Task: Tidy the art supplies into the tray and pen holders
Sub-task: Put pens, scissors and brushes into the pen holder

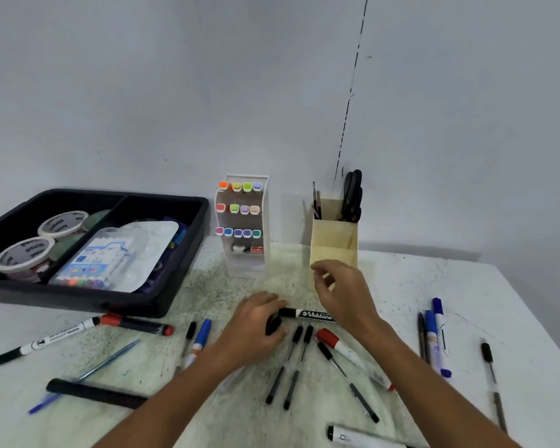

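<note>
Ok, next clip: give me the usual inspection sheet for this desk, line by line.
Surface: white table, speckled with dark stains around the middle.
Job's things: black tray at left holding tape rolls, a marker pack and a palette; white marker rack with coloured markers; wooden pen holder with scissors.
Clutter: loose pens and whiteboard markers lie scattered, among them a red-capped marker and blue markers; a black ruler lies front left.
Hands: left hand grips a small dark thing beside a black whiteboard marker; right hand hovers in front of the pen holder, holding nothing.
Cables: nothing seen.
Surroundings: plain grey wall.
</note>
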`<state>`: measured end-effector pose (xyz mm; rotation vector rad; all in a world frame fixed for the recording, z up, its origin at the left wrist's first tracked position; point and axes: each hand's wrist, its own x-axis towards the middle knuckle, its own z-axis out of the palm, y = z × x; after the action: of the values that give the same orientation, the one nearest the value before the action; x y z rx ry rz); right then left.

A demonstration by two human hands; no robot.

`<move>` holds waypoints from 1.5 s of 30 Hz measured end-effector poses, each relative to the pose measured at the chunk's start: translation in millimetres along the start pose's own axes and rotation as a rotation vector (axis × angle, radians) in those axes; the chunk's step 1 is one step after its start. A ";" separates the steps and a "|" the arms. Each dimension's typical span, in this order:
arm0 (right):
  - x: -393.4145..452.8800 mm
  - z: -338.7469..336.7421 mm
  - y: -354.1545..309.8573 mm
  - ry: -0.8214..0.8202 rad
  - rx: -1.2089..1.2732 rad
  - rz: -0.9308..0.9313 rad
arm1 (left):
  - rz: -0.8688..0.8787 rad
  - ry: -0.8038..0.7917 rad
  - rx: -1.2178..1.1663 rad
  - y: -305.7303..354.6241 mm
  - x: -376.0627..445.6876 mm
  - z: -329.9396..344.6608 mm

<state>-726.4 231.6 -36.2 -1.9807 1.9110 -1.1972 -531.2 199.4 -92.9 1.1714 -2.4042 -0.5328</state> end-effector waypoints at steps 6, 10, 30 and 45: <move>-48.5 10.1 27.9 -0.170 -0.190 0.119 | -0.093 0.024 0.101 -9.0 -42.7 6.8; -52.1 8.6 33.2 -0.212 -0.242 0.134 | -0.104 0.057 0.124 -9.2 -55.3 8.2; -46.4 -4.3 6.3 -0.209 0.420 0.377 | -0.587 0.401 -1.262 47.0 -3.8 -10.5; -34.9 -22.4 24.4 -0.576 -0.094 0.334 | -0.426 0.327 -1.032 49.9 20.1 -12.5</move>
<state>-754.8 267.6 -50.8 -1.6970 1.8928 -0.3982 -568.3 209.9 -53.4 1.1118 -1.2521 -1.3630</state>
